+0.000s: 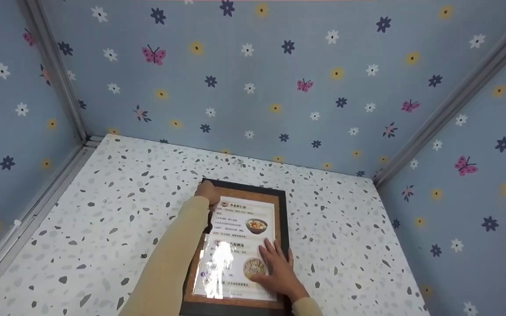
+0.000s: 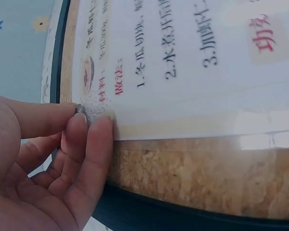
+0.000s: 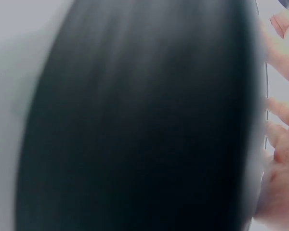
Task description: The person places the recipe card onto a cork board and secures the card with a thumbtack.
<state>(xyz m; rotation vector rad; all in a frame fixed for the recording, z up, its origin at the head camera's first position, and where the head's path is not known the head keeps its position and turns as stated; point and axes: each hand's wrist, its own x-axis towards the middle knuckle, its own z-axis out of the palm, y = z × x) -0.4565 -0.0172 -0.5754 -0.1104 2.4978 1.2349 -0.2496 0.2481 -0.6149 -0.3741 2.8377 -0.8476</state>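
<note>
A cork board (image 1: 253,193) with a black frame (image 1: 235,308) lies on the speckled table. Two glossy printed recipe sheets rest on it: an upper sheet (image 1: 262,210) and a lower sheet (image 1: 235,287). At the upper sheet's top left corner, my left hand (image 1: 207,192) pinches a small grey pin (image 2: 81,109) between thumb and fingers. My right hand (image 1: 279,270) rests with fingers spread over the lower sheet's right side, its edge by the frame. In the right wrist view a blurred dark band hides much, and only part of the right hand (image 3: 284,159) shows.
The white speckled tabletop (image 1: 341,245) extends around the board. Blue panels (image 1: 253,66) with flowers and butterflies stand behind and at both sides, joined by grey metal posts (image 1: 57,66). Bright glare covers part of the lower sheet.
</note>
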